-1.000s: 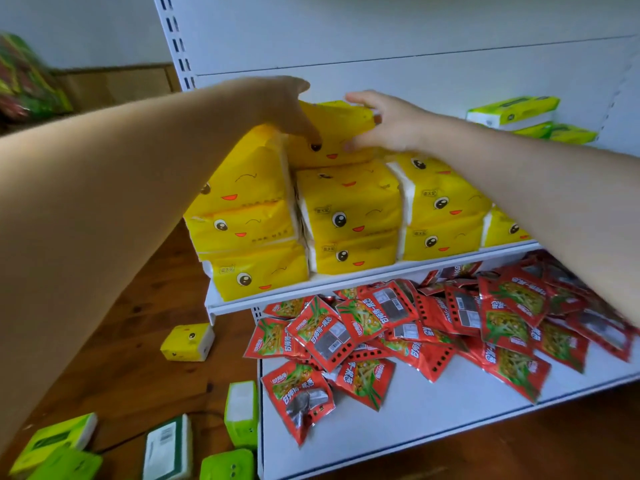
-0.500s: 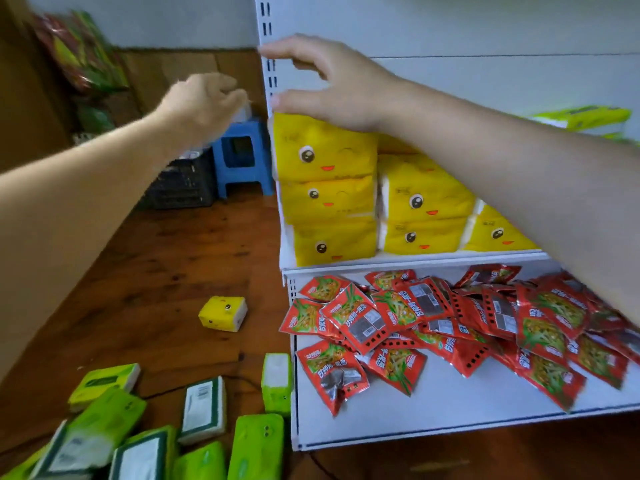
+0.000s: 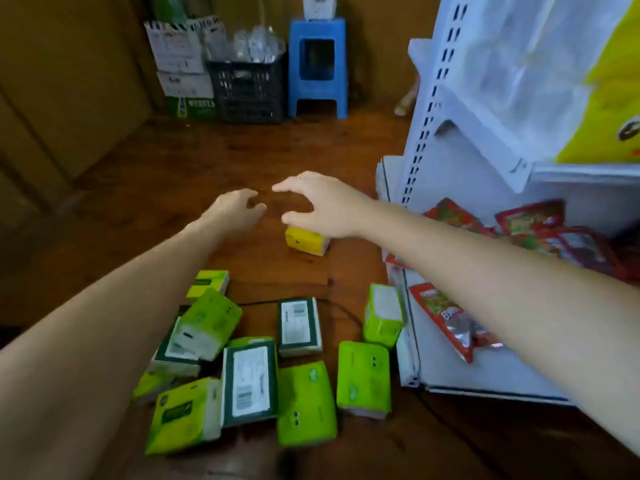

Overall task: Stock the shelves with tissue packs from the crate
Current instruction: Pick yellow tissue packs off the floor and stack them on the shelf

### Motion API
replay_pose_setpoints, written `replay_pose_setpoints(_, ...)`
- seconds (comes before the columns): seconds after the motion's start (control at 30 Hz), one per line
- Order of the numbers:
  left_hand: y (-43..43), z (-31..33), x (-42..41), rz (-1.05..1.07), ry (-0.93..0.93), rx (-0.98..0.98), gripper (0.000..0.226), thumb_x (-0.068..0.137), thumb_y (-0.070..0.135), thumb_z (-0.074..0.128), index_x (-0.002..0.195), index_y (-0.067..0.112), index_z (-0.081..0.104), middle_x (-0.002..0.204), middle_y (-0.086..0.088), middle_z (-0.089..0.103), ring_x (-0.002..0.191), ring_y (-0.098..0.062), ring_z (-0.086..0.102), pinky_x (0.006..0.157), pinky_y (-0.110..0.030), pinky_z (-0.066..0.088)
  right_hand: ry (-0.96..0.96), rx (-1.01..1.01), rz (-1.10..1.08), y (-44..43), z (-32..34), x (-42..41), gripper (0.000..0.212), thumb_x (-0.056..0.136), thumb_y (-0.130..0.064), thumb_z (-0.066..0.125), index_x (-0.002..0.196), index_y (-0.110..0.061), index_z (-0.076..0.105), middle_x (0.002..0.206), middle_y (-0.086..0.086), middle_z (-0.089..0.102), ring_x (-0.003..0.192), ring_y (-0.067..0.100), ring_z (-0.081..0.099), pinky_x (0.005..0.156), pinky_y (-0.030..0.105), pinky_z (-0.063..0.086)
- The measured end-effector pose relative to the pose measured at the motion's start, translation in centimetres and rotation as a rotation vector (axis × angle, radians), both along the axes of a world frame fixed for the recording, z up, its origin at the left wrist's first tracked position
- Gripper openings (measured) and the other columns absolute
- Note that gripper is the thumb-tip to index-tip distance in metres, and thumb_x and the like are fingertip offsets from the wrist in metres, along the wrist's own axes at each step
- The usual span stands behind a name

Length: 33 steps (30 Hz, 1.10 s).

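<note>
No print is sharp enough to read: the white labels on three of the green tissue packs and the cartons at upper left are blurred. About ten green packs lie scattered on the floor at lower centre. One yellow tissue pack lies at mid-frame, just under your right hand, with your left hand beside it. Your fingers are spread wide and hold nothing. One black crate stands at upper centre beside one blue stool. Red snack packets lie on the white shelf at right.
</note>
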<state>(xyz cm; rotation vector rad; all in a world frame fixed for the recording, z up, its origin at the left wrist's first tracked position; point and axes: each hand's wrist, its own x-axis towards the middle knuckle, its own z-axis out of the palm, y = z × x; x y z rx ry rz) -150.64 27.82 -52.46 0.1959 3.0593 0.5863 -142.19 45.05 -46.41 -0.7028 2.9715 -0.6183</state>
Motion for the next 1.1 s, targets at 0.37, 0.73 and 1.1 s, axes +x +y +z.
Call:
replay_pose_setpoints(0.37, 1.8, -15.9, -5.4, -0.165, -0.327, -0.117, 0.058, 0.096, 0.032, 0.047, 0.148, 0.018, 0.024, 0.153, -0.02, 0.013, 0.138, -0.036, 0.027, 0.113, -0.043, 0.027, -0.407, 0.143, -0.33, 4.5, -18.3, -4.2, 0.06, 0.092, -0.033, 0.053, 0.146, -0.022, 0.027, 0.147, 0.013, 0.028, 0.134, 0.029, 0.034, 0.107, 0.033, 0.032)
replay_pose_setpoints(0.73, 9.6, -22.2, -10.7, -0.407, -0.21, -0.343, 0.048, 0.096, 0.039, 0.045, 0.142, 0.03, 0.038, 0.158, -0.004, -0.015, 0.145, -0.03, -0.004, 0.115, -0.05, 0.011, -0.458, 0.067, -0.34, 5.2, -24.4, -5.4, 0.062, 0.091, -0.03, 0.055, 0.146, -0.022, 0.026, 0.145, 0.009, 0.031, 0.132, 0.029, 0.037, 0.106, 0.039, 0.035)
replay_pose_setpoints(1.1, 9.7, -24.9, -10.8, -0.421, -0.077, -0.423, 0.057, 0.095, 0.028, 0.044, 0.145, 0.008, 0.025, 0.157, -0.001, 0.011, 0.141, -0.027, 0.012, 0.115, -0.045, 0.014, -0.437, -0.054, -0.414, 6.2, -25.0, -5.1, 0.059, 0.091, -0.026, 0.054, 0.144, -0.02, 0.03, 0.143, 0.006, 0.035, 0.132, 0.021, 0.036, 0.105, 0.028, 0.033)
